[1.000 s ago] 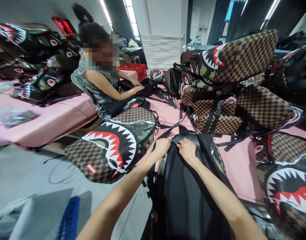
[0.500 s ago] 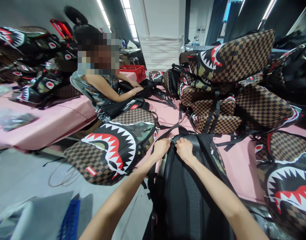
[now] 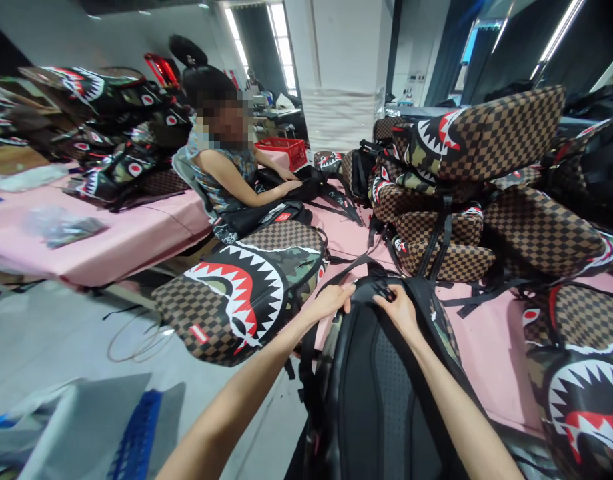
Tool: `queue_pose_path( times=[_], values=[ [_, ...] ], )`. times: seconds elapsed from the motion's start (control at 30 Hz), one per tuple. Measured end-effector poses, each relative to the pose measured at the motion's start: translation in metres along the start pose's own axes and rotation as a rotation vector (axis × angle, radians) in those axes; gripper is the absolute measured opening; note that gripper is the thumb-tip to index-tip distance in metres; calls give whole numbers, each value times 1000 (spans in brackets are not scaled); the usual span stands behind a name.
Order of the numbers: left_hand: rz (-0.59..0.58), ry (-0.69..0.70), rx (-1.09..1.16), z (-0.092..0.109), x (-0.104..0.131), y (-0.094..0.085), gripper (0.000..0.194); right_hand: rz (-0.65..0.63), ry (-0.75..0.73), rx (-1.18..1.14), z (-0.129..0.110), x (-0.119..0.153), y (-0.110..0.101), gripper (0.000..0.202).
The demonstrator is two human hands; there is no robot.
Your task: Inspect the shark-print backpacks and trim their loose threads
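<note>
A black backpack (image 3: 371,373) lies with its padded back panel up, its top end on the pink table (image 3: 491,353). At the upper left edge of the backpack is my left hand (image 3: 336,299), fingers closed at the edge; what they pinch is too small to make out. My right hand (image 3: 399,307) is at the top of the panel with its fingers bent against a small dark part, possibly the zipper or strap, which I cannot make out. To the left lies a checkered shark-mouth backpack (image 3: 246,293).
Checkered backpacks (image 3: 506,133) are piled at the right, with another shark-mouth backpack (image 3: 591,380) at the near right. A seated person (image 3: 226,167) handles black straps across the table. A red crate (image 3: 291,152) stands behind; a blue crate (image 3: 139,433) is at the lower left.
The view has shifted, so the scene sits further right and lower. My hands have moved apart along the top of the backpack, the right one rightward.
</note>
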State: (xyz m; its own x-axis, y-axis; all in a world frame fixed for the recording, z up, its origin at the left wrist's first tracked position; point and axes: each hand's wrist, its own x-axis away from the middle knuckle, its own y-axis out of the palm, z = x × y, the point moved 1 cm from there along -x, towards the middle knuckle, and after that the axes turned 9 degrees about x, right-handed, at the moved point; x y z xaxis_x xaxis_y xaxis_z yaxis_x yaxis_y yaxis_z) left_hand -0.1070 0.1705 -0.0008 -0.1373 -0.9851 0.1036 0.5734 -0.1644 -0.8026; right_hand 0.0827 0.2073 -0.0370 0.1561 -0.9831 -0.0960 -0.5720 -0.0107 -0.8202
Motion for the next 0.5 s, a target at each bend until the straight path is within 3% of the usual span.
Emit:
queue_pose_path(
  times=[0.13,0.27,0.37,0.5],
  values=[
    [34,106,-49,39,-2,34,34,37,48,-119,35,21,-13,36],
    [40,125,-113,70,-15,62,34,58,-161,33,54,25,-33,29],
    [-14,99,-121,74,-19,58,40,-7,-343,252,66,24,-50,35],
    [-82,101,-128,71,-13,47,40,-163,-322,488,77,29,-69,29]
  ],
)
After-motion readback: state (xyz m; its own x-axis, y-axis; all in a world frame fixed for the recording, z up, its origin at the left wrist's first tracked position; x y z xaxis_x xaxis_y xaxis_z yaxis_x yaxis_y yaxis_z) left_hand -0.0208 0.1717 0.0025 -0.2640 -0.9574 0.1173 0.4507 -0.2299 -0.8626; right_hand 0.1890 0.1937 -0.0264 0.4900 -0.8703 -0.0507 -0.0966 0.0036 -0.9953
